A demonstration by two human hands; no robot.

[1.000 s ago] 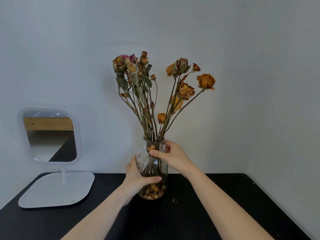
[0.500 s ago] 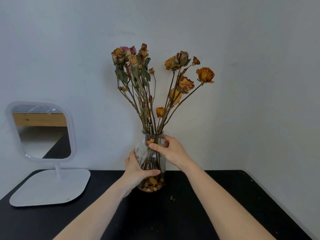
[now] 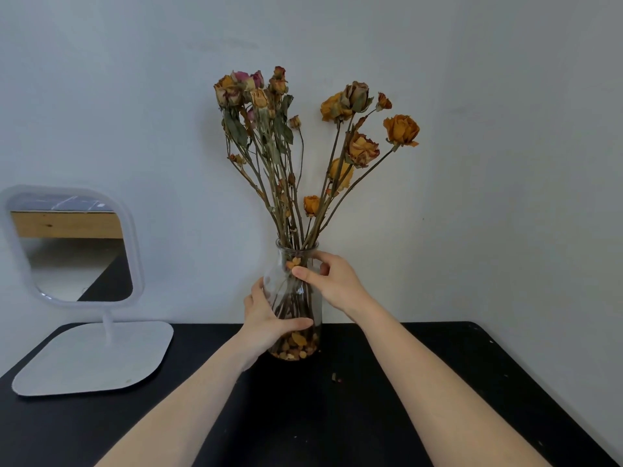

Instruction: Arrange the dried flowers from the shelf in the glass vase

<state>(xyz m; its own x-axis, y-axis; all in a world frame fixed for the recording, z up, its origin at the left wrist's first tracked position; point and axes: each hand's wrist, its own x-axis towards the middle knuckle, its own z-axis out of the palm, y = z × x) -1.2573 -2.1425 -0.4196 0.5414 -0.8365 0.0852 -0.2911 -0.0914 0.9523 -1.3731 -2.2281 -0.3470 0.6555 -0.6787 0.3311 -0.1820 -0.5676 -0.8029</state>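
Observation:
A clear glass vase stands upright on the black table, close to the wall. Dried flowers, orange and pink roses on long brown stems, stand in it and fan out above the rim. Loose petals lie in the vase's bottom. My left hand grips the lower body of the vase from the left, thumb across the front. My right hand holds the neck from the right, thumb on the front glass.
A white tabletop mirror on a flat white base stands at the left of the table. A pale wall runs right behind the vase. A few small petal crumbs lie on the table in front of the vase.
Both hands have kept their hold on the vase. The vase and flowers sit slightly lower in view than half a second ago; the view itself has shifted a little.

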